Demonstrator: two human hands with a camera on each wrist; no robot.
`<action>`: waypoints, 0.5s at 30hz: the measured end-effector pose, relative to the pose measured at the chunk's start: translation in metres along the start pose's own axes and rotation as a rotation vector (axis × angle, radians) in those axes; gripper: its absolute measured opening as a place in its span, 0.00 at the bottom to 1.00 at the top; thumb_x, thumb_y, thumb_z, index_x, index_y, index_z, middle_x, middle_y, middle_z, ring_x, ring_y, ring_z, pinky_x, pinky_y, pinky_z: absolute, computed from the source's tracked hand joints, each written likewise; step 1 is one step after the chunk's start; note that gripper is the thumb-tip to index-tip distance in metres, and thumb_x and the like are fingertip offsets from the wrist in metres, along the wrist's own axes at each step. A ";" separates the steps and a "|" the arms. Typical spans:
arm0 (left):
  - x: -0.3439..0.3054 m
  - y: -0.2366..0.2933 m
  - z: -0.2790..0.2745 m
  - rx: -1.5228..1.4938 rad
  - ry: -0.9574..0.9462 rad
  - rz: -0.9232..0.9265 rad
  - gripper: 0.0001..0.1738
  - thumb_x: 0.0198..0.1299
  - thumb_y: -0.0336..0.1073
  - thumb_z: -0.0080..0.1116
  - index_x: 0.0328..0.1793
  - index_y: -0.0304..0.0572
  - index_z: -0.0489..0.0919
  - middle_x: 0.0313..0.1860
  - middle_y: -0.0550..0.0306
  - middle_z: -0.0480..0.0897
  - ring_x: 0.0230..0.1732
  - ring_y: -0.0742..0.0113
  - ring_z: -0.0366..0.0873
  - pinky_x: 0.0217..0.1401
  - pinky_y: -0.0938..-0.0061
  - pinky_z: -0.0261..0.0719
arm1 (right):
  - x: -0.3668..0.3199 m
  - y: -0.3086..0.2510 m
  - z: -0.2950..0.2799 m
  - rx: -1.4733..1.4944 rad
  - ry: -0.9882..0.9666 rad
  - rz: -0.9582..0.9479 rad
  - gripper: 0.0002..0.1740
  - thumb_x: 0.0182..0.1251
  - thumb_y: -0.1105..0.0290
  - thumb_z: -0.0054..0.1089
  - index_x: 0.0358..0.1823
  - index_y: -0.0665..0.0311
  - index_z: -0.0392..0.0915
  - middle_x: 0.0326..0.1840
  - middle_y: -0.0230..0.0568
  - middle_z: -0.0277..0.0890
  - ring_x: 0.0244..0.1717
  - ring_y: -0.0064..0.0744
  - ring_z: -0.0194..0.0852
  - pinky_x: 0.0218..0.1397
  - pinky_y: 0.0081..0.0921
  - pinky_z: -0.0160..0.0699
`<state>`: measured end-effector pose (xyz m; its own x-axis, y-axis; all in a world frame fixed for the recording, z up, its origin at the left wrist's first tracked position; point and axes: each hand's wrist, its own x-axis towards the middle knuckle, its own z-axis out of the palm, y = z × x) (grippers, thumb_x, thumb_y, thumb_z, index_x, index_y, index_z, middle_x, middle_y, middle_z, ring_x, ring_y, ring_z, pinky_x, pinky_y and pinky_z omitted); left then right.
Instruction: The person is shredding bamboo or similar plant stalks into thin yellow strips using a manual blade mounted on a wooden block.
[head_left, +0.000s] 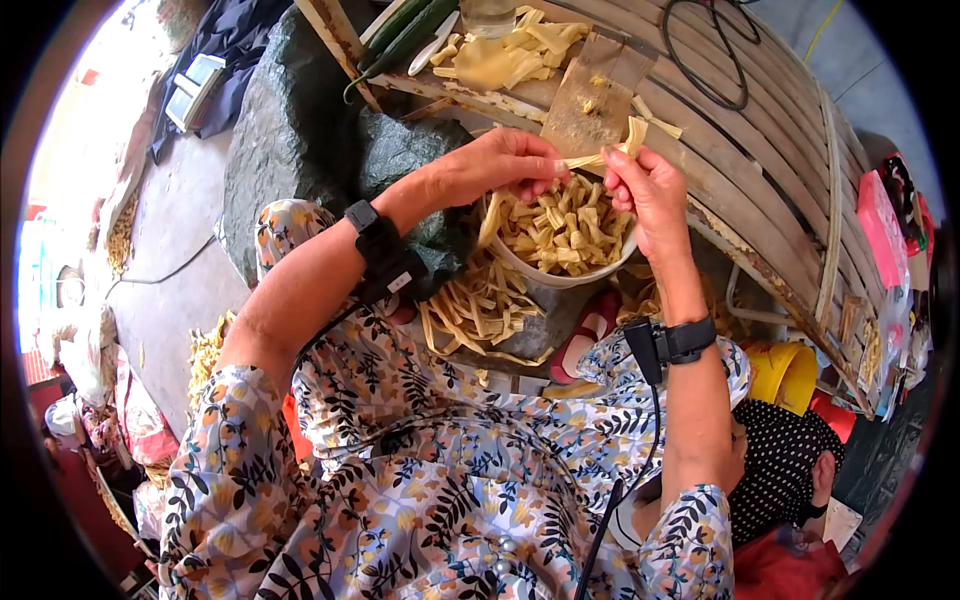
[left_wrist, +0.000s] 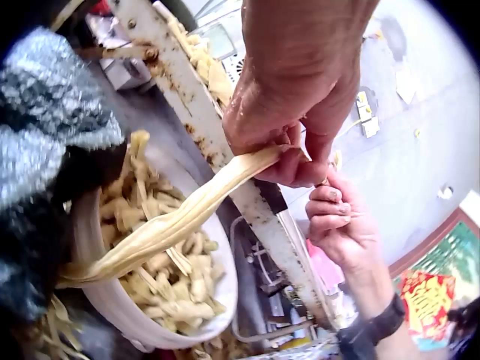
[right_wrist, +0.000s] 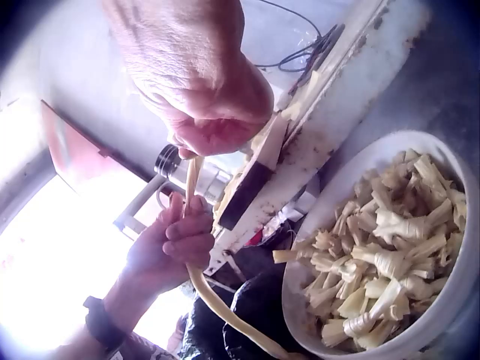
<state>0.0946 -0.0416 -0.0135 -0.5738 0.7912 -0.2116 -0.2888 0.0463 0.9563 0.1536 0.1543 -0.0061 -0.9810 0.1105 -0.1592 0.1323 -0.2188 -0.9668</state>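
Note:
Both hands are above a white bucket [head_left: 560, 281] filled with knotted pale yellow strips [head_left: 560, 232]. My left hand [head_left: 515, 162] pinches a long, flat, pale yellow strip [left_wrist: 176, 223], whose long end hangs past the bucket rim in the left wrist view. Close beside it, my right hand [head_left: 650, 188] pinches the same strip between thumb and fingers, with a folded end standing up above the fingertips. The right wrist view shows the strip running between the right hand [right_wrist: 199, 90] and the left hand [right_wrist: 180, 240]. What kind of food the strip is does not show.
Loose strips [head_left: 480, 312] lie beside the bucket, near a dark plastic bag [head_left: 410, 155]. A slatted bench [head_left: 740, 170] with a rusty metal edge carries a wooden board [head_left: 590, 95], more strips [head_left: 535, 55], cucumbers [head_left: 405, 35] and a black cable [head_left: 735, 85]. A yellow bucket [head_left: 785, 375] stands right.

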 end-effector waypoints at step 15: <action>0.073 0.035 -0.034 0.671 0.483 0.467 0.11 0.58 0.37 0.51 0.34 0.37 0.80 0.19 0.65 0.72 0.22 0.80 0.66 0.24 0.81 0.64 | 0.073 -0.021 -0.003 0.202 0.267 -0.137 0.07 0.56 0.70 0.61 0.28 0.67 0.75 0.22 0.35 0.73 0.17 0.13 0.61 0.17 0.09 0.61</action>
<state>0.0168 -0.0026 -0.0022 -0.8181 0.4878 0.3047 0.4647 0.2484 0.8499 0.0795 0.1698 0.0020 -0.9127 0.3954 -0.1029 -0.0548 -0.3682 -0.9281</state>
